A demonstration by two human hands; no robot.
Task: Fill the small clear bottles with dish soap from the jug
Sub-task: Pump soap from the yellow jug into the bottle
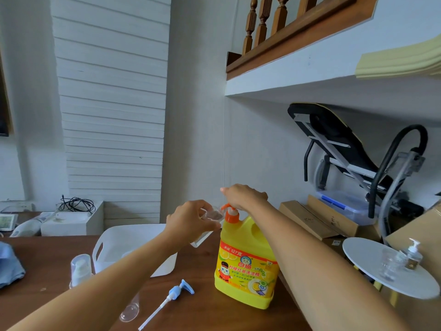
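Left hand pinches the small clear bottle, held at the spout | right hand rests atop the orange pump, finger curl hidden, can't tell its grip | yellow dish soap jug upright on the wooden table, right of the white basket

L hand curled, pinching; R hand palm-down, pressing.

Jug, basket, pump on table

Glossy plastic jug (wooden table)
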